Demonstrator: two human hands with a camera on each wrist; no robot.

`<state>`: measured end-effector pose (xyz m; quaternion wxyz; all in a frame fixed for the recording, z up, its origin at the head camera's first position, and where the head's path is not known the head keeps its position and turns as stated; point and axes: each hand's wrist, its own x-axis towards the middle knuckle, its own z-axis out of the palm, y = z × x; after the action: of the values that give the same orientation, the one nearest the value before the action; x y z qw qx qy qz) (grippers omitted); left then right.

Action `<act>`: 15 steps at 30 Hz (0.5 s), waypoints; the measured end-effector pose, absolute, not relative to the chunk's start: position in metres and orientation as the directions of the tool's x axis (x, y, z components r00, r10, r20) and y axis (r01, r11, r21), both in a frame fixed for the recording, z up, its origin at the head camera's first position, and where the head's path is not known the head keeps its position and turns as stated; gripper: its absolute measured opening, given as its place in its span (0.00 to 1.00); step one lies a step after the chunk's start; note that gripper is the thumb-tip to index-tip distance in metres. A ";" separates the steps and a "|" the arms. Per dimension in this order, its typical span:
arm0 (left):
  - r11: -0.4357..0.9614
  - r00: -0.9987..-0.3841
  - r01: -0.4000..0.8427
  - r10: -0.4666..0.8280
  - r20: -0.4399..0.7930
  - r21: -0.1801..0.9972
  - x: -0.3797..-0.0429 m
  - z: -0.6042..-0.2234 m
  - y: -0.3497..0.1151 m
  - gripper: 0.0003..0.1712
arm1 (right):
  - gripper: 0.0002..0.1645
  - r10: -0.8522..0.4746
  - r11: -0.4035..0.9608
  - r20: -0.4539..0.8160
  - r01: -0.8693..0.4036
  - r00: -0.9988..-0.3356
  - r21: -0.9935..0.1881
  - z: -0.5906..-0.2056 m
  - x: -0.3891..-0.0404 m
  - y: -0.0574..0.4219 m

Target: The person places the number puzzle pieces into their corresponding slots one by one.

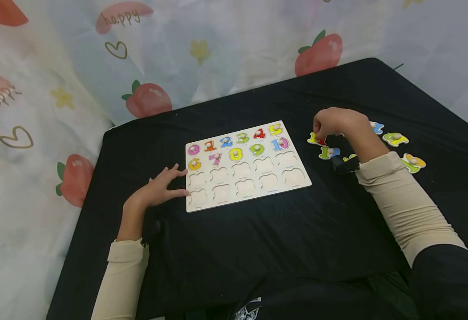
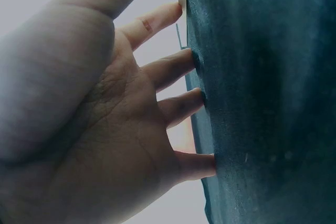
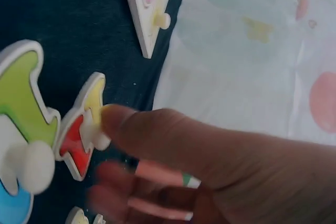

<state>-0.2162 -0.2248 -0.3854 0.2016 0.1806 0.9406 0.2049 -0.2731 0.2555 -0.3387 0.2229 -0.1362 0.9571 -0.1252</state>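
A wooden number puzzle board [image 1: 303,180] lies at the middle of the table; knobbed pieces 0 to 10 sit in its upper rows, above bare recesses. My left hand [image 1: 158,189] rests beside it, fingers spread, with thumb and a fingertip touching its left edge. In the left wrist view the fingertips meet the dark cloth. Right of the board, my right hand [image 1: 338,122] reaches down over a yellow-and-red number piece [image 3: 77,142]. Its thumb is at the white knob; the other visible fingers [image 3: 113,174] are blurred and stand apart from that knob.
Several loose knobbed number pieces lie around the right hand, among them a green-and-blue one [image 1: 329,153], a green-and-yellow one [image 1: 396,139] and a yellow-and-green one [image 1: 413,163]. Black cloth [image 1: 238,249] covers the table. A printed curtain [image 1: 234,53] hangs behind.
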 end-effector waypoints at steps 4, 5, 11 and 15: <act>0.851 -0.854 0.256 0.422 -0.305 0.460 -0.216 -0.383 -0.224 0.47 | 0.12 -0.265 0.948 -0.444 -0.147 -0.856 -0.283 -0.335 -0.271 0.257; 0.851 -0.854 0.255 0.421 -0.306 0.458 -0.216 -0.383 -0.224 0.47 | 0.12 -0.265 0.949 -0.451 -0.147 -0.852 -0.279 -0.335 -0.272 0.256; 0.855 -0.854 0.257 0.419 -0.307 0.451 -0.216 -0.384 -0.224 0.47 | 0.06 -0.275 0.949 -0.432 -0.169 -0.859 -0.267 -0.339 -0.277 0.250; 0.854 -0.853 0.257 0.421 -0.310 0.453 -0.216 -0.384 -0.224 0.47 | 0.04 -0.267 0.948 -0.407 -0.161 -0.873 -0.276 -0.339 -0.277 0.248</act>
<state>-0.2164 -0.2239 -0.3839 0.2033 0.1799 0.9410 0.2019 -0.2770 0.2480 -0.3391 0.2257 -0.1113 0.9607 -0.1176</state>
